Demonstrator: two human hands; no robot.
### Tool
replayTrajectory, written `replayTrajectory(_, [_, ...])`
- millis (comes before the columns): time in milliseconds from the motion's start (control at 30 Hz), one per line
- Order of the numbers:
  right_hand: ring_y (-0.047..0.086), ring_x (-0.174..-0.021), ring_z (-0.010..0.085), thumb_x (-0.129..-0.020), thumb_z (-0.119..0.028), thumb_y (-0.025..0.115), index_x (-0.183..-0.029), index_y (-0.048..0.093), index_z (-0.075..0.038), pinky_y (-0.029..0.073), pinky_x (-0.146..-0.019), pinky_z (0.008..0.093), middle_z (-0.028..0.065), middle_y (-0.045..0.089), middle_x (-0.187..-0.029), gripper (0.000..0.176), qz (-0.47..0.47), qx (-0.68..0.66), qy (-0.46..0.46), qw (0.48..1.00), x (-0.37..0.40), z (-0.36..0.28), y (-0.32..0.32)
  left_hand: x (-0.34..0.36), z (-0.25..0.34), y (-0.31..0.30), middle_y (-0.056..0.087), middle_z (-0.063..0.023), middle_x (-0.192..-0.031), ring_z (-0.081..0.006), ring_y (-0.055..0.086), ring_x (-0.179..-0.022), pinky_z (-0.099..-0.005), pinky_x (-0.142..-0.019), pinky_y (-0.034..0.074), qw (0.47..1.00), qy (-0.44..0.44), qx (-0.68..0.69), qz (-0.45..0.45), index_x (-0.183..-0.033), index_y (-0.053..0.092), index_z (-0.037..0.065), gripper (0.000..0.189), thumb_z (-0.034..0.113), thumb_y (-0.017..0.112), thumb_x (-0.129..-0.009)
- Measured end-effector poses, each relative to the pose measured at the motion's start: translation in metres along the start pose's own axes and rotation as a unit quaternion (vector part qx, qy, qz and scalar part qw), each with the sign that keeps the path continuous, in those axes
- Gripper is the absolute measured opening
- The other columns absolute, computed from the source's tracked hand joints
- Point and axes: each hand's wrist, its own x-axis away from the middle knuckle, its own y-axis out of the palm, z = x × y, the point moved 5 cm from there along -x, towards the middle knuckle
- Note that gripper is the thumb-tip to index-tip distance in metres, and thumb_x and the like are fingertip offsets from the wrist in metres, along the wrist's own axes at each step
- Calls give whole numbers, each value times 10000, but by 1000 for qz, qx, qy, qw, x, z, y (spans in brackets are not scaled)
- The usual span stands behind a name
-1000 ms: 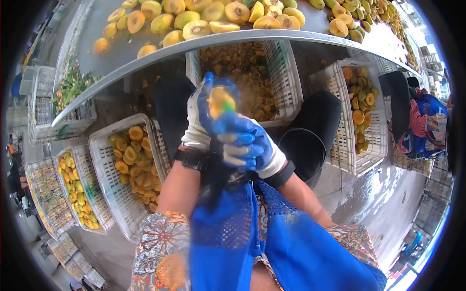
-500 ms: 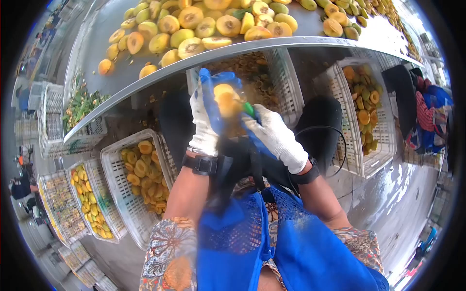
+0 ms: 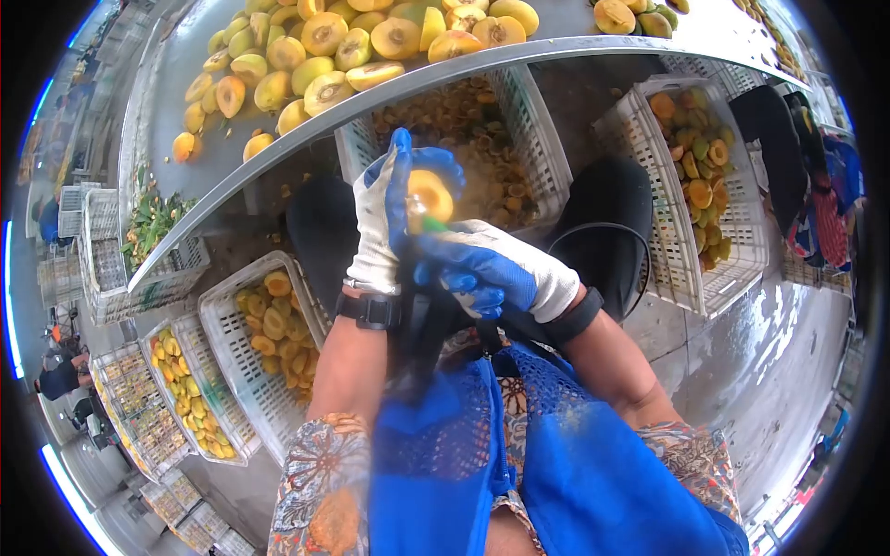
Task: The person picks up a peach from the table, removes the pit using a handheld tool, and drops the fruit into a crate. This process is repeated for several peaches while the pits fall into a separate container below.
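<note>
The gray floor [image 3: 723, 357] looks shiny, a metal table [image 3: 167, 120] stands ahead, and bright lights [image 3: 67, 500] glow on the left.

Yellow fruit [image 3: 429, 195], white-and-blue gloves [image 3: 528, 275], green handle [image 3: 433, 225], floral sleeves [image 3: 315, 477], blue apron [image 3: 607, 463]

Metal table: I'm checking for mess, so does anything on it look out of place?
Perhaps the green leaves heaped at the near left corner of the metal table, lying apart from the cut fruit.

Green leaves [image 3: 155, 222] lie on the surface's [image 3: 167, 111] left end; another person [image 3: 774, 153] is at right; the floor [image 3: 732, 361] glistens.
</note>
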Motion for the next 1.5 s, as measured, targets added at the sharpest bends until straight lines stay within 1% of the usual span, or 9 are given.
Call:
replayTrajectory(333, [351,-368,17,-1025,-317,520,-1003,625,4,306,-364,183,-56,451,-594,339,-105,-287,-108,946,-7,9,-17,-22,-19,-22,710,-105,-852,-162,673,-734,-274,-670,549,990,93,-36,98,-977,680,-19,430,399,579,-987])
replayTrajectory(400, [526,-463,163,-1007,-322,531,-974,596,-9,411,-435,334,41,546,-618,322,160,131,-97,974,-12,-2,-55,-18,-12,-25,711,-89,-869,-158,672,-717,-268,-657,545,991,58,14,118,-997,674,-24,410,378,594,-987])
replayTrajectory(467, [633,-642,353,-979,-333,566,-967,566,13,474,-582,464,186,635,-714,346,366,612,-216,667,-20,2,-77,-2,15,-22,714,-78,-890,-143,669,-724,-259,-655,537,992,79,10,93,-1016,686,-24,388,355,612,-981])
replayTrajectory(633, [643,-800,438,-954,-306,566,-973,539,13,495,-695,518,260,656,-798,321,359,598,-168,697,-23,-3,-73,69,95,-86,718,-189,-952,-267,710,-821,-371,-742,595,960,184,-64,201,-1105,626,-97,386,261,506,-1025])
replayTrajectory(767, [638,-835,456,-957,-315,555,-993,535,25,496,-725,519,279,660,-846,343,356,586,-91,722,-21,4,-83,152,132,-193,705,-105,-891,-184,683,-756,-276,-692,546,869,109,-279,394,-1032,673,-21,365,336,637,-964])
replayTrajectory(867, [639,-849,458,-958,-322,552,-1004,533,35,495,-739,520,285,661,-863,360,342,604,-78,716,-25,3,-81,182,138,-250,699,-139,-1005,-233,665,-920,-347,-823,513,566,-4,-736,372,-1090,661,-14,387,339,665,-933])
replayTrajectory(1100, [654,-811,437,-962,-305,561,-998,525,39,505,-706,496,262,665,-826,347,341,614,-101,705,-26,16,-72,33,175,-142,686,-188,-1106,-343,640,-1056,-408,-929,485,599,173,-723,297,-1221,620,14,576,467,680,-871])
replayTrajectory(1367, [662,-669,342,-955,-359,565,-991,547,16,510,-611,431,194,653,-741,377,377,551,-21,745,-18,13,-66,-74,163,-171,686,-199,-1020,-367,651,-974,-446,-840,502,628,27,-767,127,-1037,648,5,532,420,777,-730])
replayTrajectory(1500, [661,-644,308,-948,-359,579,-1002,565,-3,514,-594,411,183,657,-764,360,380,577,-103,716,-15,15,-67,-46,175,-199,706,-149,-1012,-227,692,-936,-348,-759,548,805,82,-548,211,-1137,645,-7,498,293,793,-768])
